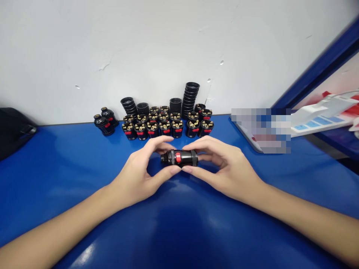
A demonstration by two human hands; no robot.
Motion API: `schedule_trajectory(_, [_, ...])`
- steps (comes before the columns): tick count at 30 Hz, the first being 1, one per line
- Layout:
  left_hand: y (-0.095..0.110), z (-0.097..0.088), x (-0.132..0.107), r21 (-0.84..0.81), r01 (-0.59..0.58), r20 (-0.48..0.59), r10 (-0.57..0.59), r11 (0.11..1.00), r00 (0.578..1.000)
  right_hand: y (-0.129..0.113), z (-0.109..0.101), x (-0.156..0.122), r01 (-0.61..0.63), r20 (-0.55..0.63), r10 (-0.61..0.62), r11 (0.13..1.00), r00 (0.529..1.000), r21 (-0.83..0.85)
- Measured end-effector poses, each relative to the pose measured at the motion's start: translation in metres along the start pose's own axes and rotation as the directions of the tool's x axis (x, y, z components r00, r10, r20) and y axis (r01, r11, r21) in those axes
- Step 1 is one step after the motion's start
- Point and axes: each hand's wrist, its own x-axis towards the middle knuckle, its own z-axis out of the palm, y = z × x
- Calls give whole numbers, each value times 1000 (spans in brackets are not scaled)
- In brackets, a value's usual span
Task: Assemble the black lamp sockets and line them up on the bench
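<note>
The plug (185, 158) lies on its side between the two hands, over the near-middle of the blue table (70, 164), its narrow nose to the left. The left hand (146, 166) is half curled, thumb on the near side and fingers arched to the far side, holding the plug's left part; its index finger stands a little clear. The right hand (223, 162) mirrors it, half closed around the right part, and the thumb tips almost meet.

A light, level hold with opposed thumbs and fingers should serve best here. The ribbed collars (194, 158) probably give surer purchase than the slick barrel, and the red tab (178, 157) is best left free of pressure.

The plug is a glossy black cylinder, seemingly plastic. Beyond it stand squat black cores (177, 127) with red tabs and brassy, metal-looking contacts on top. Behind and among them rise stacked black rings (191, 98); to the far left stand two closed plugs (104, 125), stepped and shiny. The tabletop is smooth and reflective.
</note>
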Motion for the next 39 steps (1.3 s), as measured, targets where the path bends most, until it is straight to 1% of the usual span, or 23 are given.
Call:
schedule_trajectory(3, [2,-2,2,-11,77,48,-76,997,996,-1,0,0,26,7,-26,999,1000,-29])
schedule_trajectory(5, [2,-3,1,-26,60,27,-59,998,998,-1,0,0,23,7,-23,999,1000,-34])
schedule_trajectory(6, [2,-3,1,-18,30,8,-30,999,1000,-2,1,-1,17,7,-17,999,1000,-29])
schedule_trajectory(8, [2,-4,-1,33,-66,-30,67,997,997,-2,1,-1,-10,12,10,1000,1000,-4])
schedule_trajectory(11, [2,-5,-2,123,-221,-42,227,967,973,-3,1,-1,-56,24,54,997,998,54])
schedule_trajectory(13, [3,-6,-3,161,-272,-42,282,949,958,-4,1,-1,-71,32,69,994,997,84])
schedule_trajectory(15, [4,-6,-2,180,-253,-52,266,951,963,-3,2,0,-71,29,68,991,997,111])
schedule_trajectory(18, [4,-7,0,144,-163,-37,169,976,985,-2,2,0,-50,10,50,991,999,125])
schedule_trajectory(21, [4,-7,2,86,-85,12,84,993,996,-3,1,0,-18,15,17,997,1000,78])
schedule_trajectory(23, [5,-7,1,70,-62,11,61,996,998,-4,1,0,-3,21,2,999,1000,47])
schedule_trajectory(25, [5,-7,0,75,-84,-12,85,994,996,-5,0,0,8,23,-9,1000,1000,27])
schedule_trajectory(27, [5,-7,-2,98,-133,-28,136,986,990,-7,-1,0,17,24,-17,1000,1000,8])
schedule_trajectory(31, [7,-8,-4,140,-208,-31,214,968,976,-8,0,1,21,40,-21,1000,999,14])
schedule_trajectory(35, [13,-10,-2,135,-206,-18,210,969,977,-8,1,1,-3,31,1,999,1000,42])
schedule_trajectory(37, [16,-13,1,142,-189,-11,192,972,981,-7,0,1,12,63,-12,1000,998,5])
schedule_trajectory(39, [18,-18,3,166,-179,16,179,970,984,-5,0,0,58,120,-51,997,991,-60])
